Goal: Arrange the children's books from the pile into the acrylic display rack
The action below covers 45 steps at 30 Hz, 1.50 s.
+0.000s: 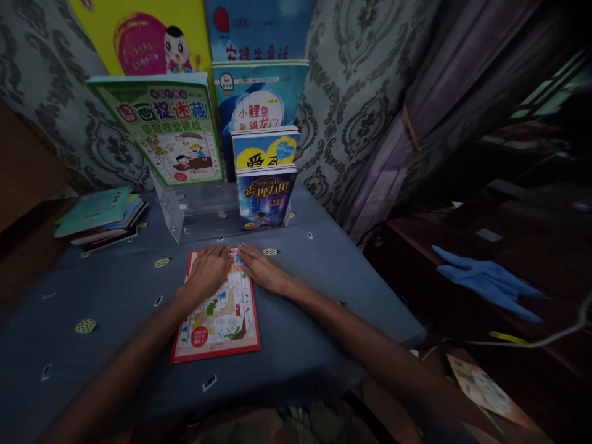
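Observation:
A red-bordered children's book [226, 317] lies flat on the blue-grey tablecloth [324, 345], its illustrated cover facing up. My left hand [210, 269] rests on the upper left of the cover, fingers stretched out flat. Across the upper right corner lies my right hand [263, 269], also flat with its fingers extended. Both sets of fingertips nearly meet at the book's top edge and partly hide the title. Just beyond them stands a clear acrylic book stand [203, 225]. On it are a green-bordered book [178, 132] and a dark blue book [266, 197].
A stack of books [99, 213] sits at the table's left. Behind the dark blue book stand a yellow-and-blue book [245, 145] and a teal book [226, 102]. A blue glove [485, 277] lies on a dark red surface at right. Patterned curtains [361, 92] hang behind.

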Tool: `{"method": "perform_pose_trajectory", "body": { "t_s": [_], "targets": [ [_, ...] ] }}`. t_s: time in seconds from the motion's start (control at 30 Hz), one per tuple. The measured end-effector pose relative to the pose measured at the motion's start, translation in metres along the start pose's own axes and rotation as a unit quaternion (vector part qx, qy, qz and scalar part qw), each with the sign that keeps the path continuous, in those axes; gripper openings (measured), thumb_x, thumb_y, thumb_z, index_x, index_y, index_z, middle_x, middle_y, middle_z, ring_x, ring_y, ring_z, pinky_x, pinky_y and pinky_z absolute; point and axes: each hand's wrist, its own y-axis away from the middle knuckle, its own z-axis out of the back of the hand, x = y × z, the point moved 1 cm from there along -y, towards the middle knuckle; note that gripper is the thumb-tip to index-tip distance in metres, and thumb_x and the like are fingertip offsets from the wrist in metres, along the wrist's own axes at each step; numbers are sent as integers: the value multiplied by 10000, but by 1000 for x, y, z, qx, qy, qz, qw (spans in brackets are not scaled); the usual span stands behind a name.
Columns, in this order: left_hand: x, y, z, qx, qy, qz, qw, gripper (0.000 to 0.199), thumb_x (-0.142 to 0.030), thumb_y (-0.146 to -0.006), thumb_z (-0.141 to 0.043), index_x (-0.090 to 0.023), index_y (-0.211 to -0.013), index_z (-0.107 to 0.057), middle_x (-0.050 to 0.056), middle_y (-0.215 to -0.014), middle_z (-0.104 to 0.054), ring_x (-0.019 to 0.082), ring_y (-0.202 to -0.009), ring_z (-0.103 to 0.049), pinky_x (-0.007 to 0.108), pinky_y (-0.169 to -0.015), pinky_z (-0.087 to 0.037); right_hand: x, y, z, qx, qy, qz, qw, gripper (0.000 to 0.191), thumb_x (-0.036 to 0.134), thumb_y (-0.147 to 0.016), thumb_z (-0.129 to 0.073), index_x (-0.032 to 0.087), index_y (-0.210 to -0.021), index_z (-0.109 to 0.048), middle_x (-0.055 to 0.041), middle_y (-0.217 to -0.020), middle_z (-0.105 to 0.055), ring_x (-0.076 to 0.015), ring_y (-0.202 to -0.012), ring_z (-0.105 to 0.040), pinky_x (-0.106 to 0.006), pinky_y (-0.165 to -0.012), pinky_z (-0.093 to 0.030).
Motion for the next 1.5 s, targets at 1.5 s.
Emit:
{"method": "perform_pose_trajectory", "body": {
  "t_s": [1.5],
  "targets": [
    [-5, 20, -2, 89, 160, -236, 954, 490, -375, -1072, -248, -220, -1487, -459, 40, -1576, -443, 171, -1483, -362, 451, -1254, -175, 66, 113, 7, 58, -19, 40, 997, 821, 615, -951, -519, 86, -1552, -338, -221, -1606, -342, -302, -1532, -242, -526, -1241, -276]
  ]
}}
